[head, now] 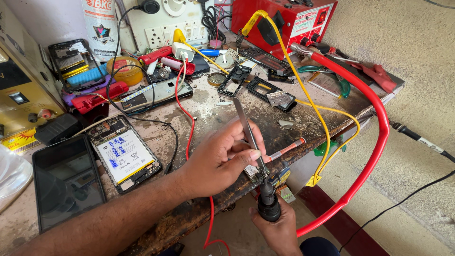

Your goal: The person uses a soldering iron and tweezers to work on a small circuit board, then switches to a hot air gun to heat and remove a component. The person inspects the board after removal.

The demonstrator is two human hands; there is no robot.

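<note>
— Steel tweezers [247, 135], is that what the left hand [219, 159] has?

— Yes. The left fingers [246, 155] are pinched narrow around the shaft about halfway down, thumb on one side, the rest curled on the other. The tips point down, past the fingertips, onto a small board [256, 174] at the bench [208, 102] edge.

— And the right hand [279, 230]?

— Lower, off the bench. Its fingers are wrapped shut around a black handle [268, 204] that stands upright, its top meeting the board from below. A thick red hose [372, 137] comes out under that hand and loops up to a red station [284, 19], far beyond the fingers.

— So where exactly is the board?

— Between the two hands: just under the left fingertips, just above the right fist. Whether the tweezers grip it or only press it, I cannot tell; it is too small.

— What lies near?

— A red-tipped pen-like tool [286, 150] lies just beyond the left fingertips on the bench edge. Behind the left wrist is an opened phone [124, 153] with its white battery showing, and next to the forearm a dark screen [66, 182]. A thin red wire [187, 118] runs under the left hand and hangs off the edge. A yellow cable [308, 99] crosses the bench beyond the tweezers' upper end, near black phone frames [251, 85].

— Anything farther off?

— A white socket board [166, 23] at the back, well away from both hands.
</note>
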